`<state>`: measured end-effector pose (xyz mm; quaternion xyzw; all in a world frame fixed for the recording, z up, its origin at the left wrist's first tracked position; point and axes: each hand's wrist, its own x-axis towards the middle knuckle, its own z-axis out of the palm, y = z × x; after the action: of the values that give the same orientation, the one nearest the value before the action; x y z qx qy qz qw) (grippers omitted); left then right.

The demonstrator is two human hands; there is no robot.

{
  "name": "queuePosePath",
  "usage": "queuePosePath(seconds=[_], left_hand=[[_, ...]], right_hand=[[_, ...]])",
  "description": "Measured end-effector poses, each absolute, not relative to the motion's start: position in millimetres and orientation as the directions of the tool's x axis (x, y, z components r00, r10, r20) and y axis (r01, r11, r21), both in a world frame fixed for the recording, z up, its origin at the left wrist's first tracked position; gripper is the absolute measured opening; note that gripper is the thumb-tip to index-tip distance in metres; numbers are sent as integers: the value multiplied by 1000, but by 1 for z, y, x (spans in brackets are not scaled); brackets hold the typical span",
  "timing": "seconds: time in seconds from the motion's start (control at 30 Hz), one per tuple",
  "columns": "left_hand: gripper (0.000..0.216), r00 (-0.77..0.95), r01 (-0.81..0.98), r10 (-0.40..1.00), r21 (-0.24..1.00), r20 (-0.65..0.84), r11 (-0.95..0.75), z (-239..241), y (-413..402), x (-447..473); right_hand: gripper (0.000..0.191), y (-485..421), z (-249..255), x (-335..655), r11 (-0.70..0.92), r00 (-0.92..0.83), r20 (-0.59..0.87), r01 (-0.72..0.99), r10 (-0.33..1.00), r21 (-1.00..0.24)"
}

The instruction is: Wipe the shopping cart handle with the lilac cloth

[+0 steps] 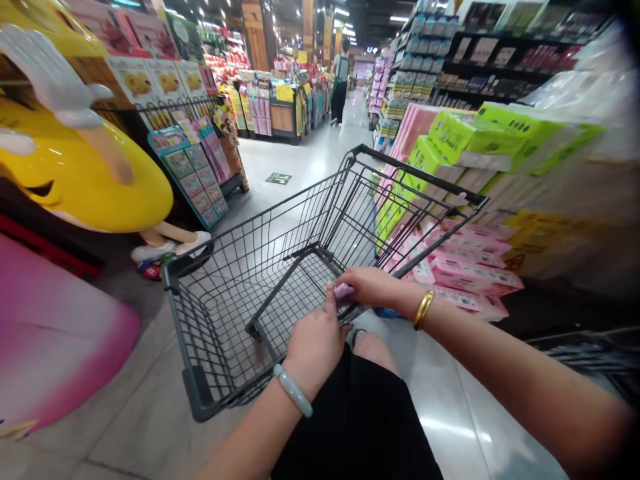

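A dark grey wire shopping cart (200,267) stands on the shop floor in front of me, its basket holding nothing. My left hand (317,343), with a pale green bangle on the wrist, grips the cart's handle bar at the near edge. My right hand (370,287), with a gold bangle, is closed on the same bar just to the right; a pale pink piece (344,291) of the handle shows between the two hands. My black-clothed leg (360,413) is under the hands.
A big yellow figure display (85,173) and a pink stand (55,340) crowd the left. Stacked pink (465,267) and green (480,133) tissue packs line the right. A rack of cards (195,177) stands ahead left. A person (341,80) stands far down the aisle.
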<state>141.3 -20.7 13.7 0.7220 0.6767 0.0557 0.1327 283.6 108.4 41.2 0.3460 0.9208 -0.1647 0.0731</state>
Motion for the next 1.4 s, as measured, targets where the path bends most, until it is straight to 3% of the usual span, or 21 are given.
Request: queuePosePath(seconds=[0.13, 0.27, 0.37, 0.47, 0.57, 0.67, 0.77, 0.83, 0.97, 1.07, 1.17, 1.27, 1.4], left_hand=[[84, 71, 968, 992, 249, -109, -42, 12, -16, 146], [83, 58, 974, 992, 226, -113, -31, 15, -8, 153], [87, 104, 978, 985, 197, -140, -75, 15, -4, 157], [76, 141, 974, 978, 201, -156, -108, 13, -4, 157], [58, 132, 969, 982, 227, -137, -99, 10, -1, 157], [40, 153, 966, 974, 231, -164, -113, 13, 8, 161], [34, 224, 963, 953, 201, -206, -182, 23, 26, 174], [37, 284, 952, 939, 176, -194, -251, 30, 42, 190], [54, 432, 902, 893, 70, -128, -426, 36, 78, 230], [44, 553, 827, 821, -26, -144, -562, 35, 102, 254], [38, 621, 764, 763, -81, -180, -641, 33, 119, 266], [58, 635, 750, 755, -103, -164, -653, 32, 136, 275], [77, 643, 755, 754, -55, -133, -654, 29, 161, 299]], right_hand=[[16, 105, 40, 288, 644, -669, -174, 743, 722, -182], [14, 103, 41, 293, 731, -772, -161, 634, 614, -251], [13, 117, 51, 315, 721, -733, -93, 680, 674, -136], [23, 124, 56, 342, 576, -575, 49, 817, 817, -21], [28, 103, 43, 350, 481, -458, 167, 865, 873, -142], [36, 70, 19, 344, 534, -487, 221, 798, 845, -281], [35, 61, 1, 350, 571, -494, 295, 760, 818, -311], [35, 71, -6, 366, 518, -375, 404, 783, 834, -343], [35, 86, -30, 390, 279, 92, 572, 803, 815, -527], [34, 78, -60, 380, 212, 278, 569, 732, 774, -648], [35, 85, -74, 374, 213, 337, 554, 677, 761, -705], [35, 123, -66, 400, 224, 369, 568, 658, 736, -718], [40, 173, -62, 430, 34, 613, 473, 588, 632, -808]])
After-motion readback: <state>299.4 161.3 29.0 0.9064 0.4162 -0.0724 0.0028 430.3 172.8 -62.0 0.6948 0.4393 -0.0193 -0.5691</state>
